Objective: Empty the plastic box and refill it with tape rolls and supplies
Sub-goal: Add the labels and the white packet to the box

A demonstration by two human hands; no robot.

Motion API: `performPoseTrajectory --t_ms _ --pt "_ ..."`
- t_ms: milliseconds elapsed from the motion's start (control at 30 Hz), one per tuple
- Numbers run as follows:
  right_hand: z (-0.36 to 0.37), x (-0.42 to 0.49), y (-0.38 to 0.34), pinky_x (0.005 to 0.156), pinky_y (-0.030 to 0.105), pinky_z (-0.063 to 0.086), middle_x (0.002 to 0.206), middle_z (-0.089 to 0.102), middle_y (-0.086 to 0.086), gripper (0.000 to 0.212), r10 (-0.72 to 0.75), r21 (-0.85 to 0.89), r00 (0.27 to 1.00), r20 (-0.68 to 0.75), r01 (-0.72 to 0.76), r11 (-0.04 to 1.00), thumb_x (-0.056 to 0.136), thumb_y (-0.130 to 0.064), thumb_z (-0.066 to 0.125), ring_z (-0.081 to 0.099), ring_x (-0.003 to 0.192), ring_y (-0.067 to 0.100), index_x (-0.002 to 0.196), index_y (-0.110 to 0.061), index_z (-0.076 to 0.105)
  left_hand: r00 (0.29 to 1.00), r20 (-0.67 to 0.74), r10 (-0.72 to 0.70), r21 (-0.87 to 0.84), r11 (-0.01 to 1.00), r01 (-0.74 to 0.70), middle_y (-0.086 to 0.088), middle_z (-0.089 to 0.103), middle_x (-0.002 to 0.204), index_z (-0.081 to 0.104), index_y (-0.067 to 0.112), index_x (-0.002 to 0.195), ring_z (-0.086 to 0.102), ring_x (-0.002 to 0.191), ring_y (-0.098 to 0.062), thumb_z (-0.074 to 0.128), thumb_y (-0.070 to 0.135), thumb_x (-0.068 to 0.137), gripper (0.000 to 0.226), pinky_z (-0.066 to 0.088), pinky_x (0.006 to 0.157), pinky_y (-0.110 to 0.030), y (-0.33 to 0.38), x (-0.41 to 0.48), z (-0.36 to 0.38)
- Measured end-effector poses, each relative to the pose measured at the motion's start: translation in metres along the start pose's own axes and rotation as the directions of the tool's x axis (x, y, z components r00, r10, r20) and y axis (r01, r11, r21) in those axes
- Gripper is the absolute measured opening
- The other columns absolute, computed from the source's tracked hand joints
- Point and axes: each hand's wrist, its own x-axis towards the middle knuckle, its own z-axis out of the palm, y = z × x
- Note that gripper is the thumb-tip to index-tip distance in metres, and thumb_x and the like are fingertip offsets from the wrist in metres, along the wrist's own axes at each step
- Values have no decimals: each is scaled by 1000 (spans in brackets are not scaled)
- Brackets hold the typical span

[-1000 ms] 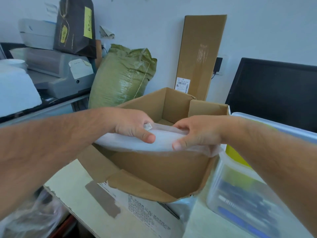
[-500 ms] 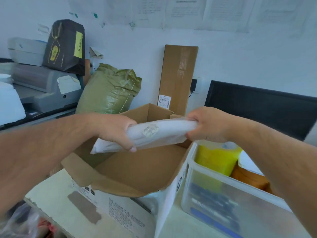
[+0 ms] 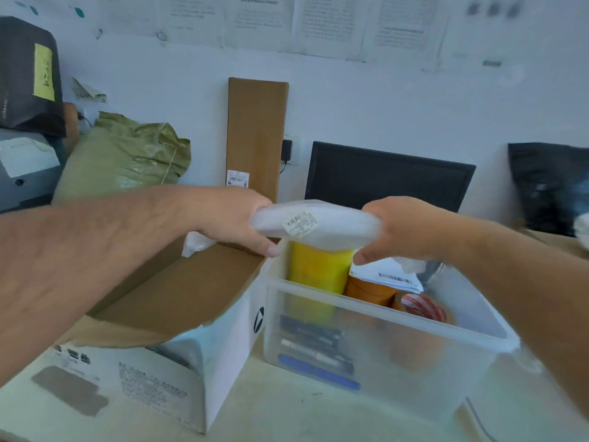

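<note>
Fingers of the left hand [image 3: 223, 218] and right hand [image 3: 404, 228] clamp a white packet [image 3: 318, 226] lying left-right above the plastic box [image 3: 382, 317], its barcode label unreadable.

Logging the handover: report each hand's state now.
Left hand: closed on the white plastic packet, at its left end.
Right hand: closed on the same packet's right end.

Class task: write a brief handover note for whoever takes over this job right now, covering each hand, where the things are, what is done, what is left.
Left hand and right hand each grip one end of the white packet, held above the plastic box.
In the box: yellow roll, brown roll, red-and-white roll, pens.
The cardboard box stands beside it, open.
Left: lower the packet in.
</note>
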Motion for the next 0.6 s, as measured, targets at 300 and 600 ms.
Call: performPoseTrajectory --t_ms 300,600 --pt "-1 -52 59 65 21 48 87 68 -13 35 176 87 979 104 -185 979 72 -62 77 64 80 6 88 -34 62 992 -7 125 60 990 -125 14 57 72 51 35 74 54 65 -5 59 57 88 28 35 55 -20 75 51 23" --pt "9 -37 62 69 20 51 96 68 -9 34 147 107 988 49 -151 983 82 -47 76 63 84 9 108 -30 64 972 78 220 41 974 -224 15 55 76 47 38 73 54 68 -9 65 50 87 26 34 56 -20 106 77 30"
